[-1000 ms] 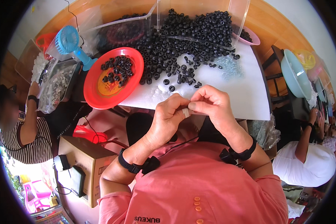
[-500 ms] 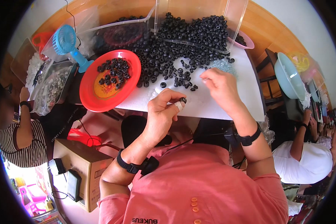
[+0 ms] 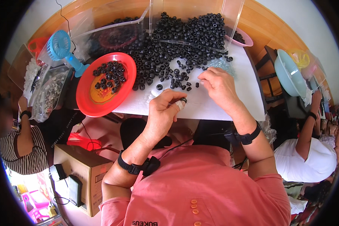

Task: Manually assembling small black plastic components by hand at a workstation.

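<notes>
My left hand pinches a small black bead between thumb and forefinger, over the table's front edge. A whitish wrap covers one of its fingertips. To the right, my right hand hovers above the white table top with thumb and forefinger pressed together; what they hold, if anything, is too small to tell. Just beyond it lies a patch of tiny clear pale-blue beads. Loose black beads are scattered between my hands and the large black heap. A red plate with black beads stands to the left.
A clear plastic box of black beads lies at the back, with a pink bowl beside it. A blue fan stands behind the plate. A cardboard box sits lower left. Co-workers sit on both sides.
The view has shifted slightly, so the table things sit farther left. Both my hands keep nearly the same pose. The co-worker on the right has reached farther forward.
</notes>
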Demonstrator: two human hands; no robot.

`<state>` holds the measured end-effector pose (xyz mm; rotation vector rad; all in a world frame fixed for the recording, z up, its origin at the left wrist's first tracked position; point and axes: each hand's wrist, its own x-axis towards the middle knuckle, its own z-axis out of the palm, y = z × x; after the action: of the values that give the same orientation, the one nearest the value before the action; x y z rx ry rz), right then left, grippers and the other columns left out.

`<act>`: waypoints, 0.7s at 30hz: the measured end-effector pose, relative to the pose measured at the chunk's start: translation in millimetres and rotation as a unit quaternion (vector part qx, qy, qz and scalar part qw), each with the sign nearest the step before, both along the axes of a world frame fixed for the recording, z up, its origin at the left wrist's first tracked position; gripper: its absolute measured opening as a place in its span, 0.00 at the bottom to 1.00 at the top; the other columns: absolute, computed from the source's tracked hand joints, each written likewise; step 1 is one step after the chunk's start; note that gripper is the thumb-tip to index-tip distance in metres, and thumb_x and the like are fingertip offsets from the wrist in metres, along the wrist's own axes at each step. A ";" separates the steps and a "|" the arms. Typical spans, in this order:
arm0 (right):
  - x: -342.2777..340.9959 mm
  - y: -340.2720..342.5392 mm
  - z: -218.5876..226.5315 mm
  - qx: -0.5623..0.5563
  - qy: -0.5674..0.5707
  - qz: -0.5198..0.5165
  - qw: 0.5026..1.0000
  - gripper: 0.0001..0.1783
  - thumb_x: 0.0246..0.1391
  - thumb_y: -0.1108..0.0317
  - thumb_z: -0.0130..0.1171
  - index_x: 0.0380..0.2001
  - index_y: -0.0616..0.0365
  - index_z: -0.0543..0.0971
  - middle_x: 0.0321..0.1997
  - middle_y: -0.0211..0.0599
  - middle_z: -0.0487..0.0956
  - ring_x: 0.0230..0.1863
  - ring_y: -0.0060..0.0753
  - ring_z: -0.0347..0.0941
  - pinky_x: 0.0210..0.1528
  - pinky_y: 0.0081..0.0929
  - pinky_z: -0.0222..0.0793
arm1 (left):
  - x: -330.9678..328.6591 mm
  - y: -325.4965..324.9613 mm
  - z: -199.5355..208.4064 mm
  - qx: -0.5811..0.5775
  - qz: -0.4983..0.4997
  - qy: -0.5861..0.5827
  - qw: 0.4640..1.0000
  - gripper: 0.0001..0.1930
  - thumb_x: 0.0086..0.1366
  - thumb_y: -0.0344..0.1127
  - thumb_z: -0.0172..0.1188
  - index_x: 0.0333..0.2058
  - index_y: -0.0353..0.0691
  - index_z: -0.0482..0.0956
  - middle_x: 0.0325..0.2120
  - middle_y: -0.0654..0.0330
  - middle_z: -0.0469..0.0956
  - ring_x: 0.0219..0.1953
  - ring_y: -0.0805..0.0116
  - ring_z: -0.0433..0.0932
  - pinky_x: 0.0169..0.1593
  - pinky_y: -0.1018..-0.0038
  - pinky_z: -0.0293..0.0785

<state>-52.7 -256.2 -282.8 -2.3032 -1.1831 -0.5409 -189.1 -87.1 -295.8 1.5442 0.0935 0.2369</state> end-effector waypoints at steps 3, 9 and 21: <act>0.6 5.2 -9.5 -0.019 -0.038 0.009 0.999 0.02 0.44 0.71 0.63 0.25 0.54 0.80 0.30 0.34 0.79 0.36 0.43 0.75 0.38 0.39 0.68 | 7.5 -0.2 2.3 0.033 0.007 0.010 0.999 0.10 0.61 0.24 0.59 0.42 0.34 0.81 0.27 0.64 0.75 0.19 0.81 0.68 0.23 0.84 0.65; -11.4 7.7 -11.0 -0.082 -0.110 -0.025 0.990 0.03 0.44 0.69 0.64 0.25 0.53 0.80 0.28 0.33 0.76 0.36 0.41 0.73 0.38 0.37 0.66 | 20.7 6.4 -4.6 0.065 0.019 -0.009 0.998 0.09 0.61 0.24 0.58 0.41 0.32 0.81 0.27 0.63 0.74 0.20 0.81 0.67 0.23 0.82 0.66; -42.1 -4.7 1.3 0.215 0.362 0.095 0.902 0.04 0.55 0.74 0.61 0.33 0.64 0.78 0.28 0.27 0.75 0.32 0.17 0.69 0.37 0.17 0.65 | 3.5 -7.2 -1.5 -0.094 -0.019 0.050 0.994 0.10 0.64 0.26 0.59 0.43 0.31 0.80 0.29 0.59 0.79 0.22 0.77 0.72 0.24 0.82 0.67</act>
<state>-94.9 -261.0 -281.5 -1.7286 -0.7951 0.1343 -185.6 -94.3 -297.2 1.3690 0.1605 0.1159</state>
